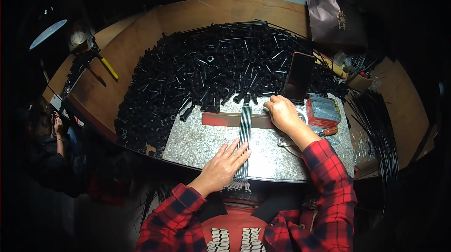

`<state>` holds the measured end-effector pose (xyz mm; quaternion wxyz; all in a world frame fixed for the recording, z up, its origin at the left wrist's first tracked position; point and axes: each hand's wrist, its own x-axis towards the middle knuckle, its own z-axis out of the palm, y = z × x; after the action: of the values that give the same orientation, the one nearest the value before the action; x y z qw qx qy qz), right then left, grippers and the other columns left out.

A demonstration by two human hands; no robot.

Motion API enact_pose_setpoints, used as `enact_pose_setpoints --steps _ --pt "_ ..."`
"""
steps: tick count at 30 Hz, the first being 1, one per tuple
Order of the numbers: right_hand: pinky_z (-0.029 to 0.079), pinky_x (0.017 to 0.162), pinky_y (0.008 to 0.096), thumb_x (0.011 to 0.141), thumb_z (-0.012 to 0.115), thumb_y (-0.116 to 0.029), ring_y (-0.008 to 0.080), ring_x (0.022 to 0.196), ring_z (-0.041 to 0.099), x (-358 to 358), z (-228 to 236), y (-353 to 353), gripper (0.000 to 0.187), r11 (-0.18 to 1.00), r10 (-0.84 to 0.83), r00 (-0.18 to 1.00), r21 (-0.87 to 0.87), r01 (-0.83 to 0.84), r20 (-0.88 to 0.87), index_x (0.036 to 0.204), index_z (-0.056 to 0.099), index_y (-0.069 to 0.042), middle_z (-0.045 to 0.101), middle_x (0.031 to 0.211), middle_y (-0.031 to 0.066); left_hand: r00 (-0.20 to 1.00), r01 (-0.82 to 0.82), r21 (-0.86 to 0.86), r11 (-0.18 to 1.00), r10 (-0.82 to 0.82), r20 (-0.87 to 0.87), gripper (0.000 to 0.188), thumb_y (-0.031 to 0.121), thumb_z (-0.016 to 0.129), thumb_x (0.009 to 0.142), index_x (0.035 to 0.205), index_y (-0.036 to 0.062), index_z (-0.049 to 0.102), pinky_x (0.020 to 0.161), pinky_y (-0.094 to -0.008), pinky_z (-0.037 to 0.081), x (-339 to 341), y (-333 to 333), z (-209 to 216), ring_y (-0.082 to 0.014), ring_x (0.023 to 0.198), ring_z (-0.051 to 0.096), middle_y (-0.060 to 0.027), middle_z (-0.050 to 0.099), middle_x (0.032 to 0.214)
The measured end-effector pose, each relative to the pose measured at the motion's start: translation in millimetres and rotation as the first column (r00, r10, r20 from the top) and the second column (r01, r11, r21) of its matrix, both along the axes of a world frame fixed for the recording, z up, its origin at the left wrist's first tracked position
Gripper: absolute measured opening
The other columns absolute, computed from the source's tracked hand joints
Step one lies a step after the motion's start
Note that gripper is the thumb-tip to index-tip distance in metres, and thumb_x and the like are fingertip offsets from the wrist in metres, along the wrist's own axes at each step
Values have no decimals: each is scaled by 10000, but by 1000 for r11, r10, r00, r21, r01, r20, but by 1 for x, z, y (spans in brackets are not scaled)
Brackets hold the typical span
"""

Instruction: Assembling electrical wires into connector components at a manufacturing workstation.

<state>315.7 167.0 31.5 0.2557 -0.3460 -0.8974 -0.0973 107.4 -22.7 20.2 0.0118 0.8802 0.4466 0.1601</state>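
My left hand (224, 165) lies flat with its fingers stretched over a row of thin, straight cable-like strands (245, 132). The strands run side by side across a reddish-brown bar (218, 119) on a speckled stone slab (188, 141). Their near ends, with small light tips, hang past the slab's front edge. Their far ends reach small black parts. Above the bar's right end, my right hand (285, 114) has its fingers pinched together; whatever is between them is hidden. A large heap of black plastic parts with metal pins (211, 64) rises behind the slab.
Right of the heap leans a dark phone (299, 77). Beside my right forearm are a red box (323, 113) and an orange-handled screwdriver (329, 131). Black strands (378, 129) hang at the right. A dark bag (336, 21) stands behind. Another person's hand (57, 125) shows far left.
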Motion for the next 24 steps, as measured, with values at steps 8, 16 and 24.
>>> enact_pose_setpoints --steps 8,16,24 --pt "486 720 390 726 554 -53 274 798 578 -2 3 -3 171 1000 -4 1000 -26 4 -6 854 667 -67 579 784 90 1000 -4 13 1000 4 -12 536 47 508 798 1330 56 445 1052 -477 312 1 0 -1 -337 1326 329 -138 369 1427" --pt "480 718 378 740 537 -69 264 797 575 -1 4 -1 190 1000 -6 999 9 5 47 873 673 -73 566 774 85 1000 -6 15 1000 7 -5 552 49 524 782 1329 61 449 1050 -474 314 1 0 -1 -338 1319 340 -139 379 1421" --pt "490 743 387 740 528 -113 280 821 591 -2 1 1 131 1000 1 1000 5 -1 20 748 639 -44 595 799 115 1000 -3 38 999 3 0 546 63 529 784 1325 62 452 1044 -475 319 2 0 2 -345 1312 347 -147 393 1408"
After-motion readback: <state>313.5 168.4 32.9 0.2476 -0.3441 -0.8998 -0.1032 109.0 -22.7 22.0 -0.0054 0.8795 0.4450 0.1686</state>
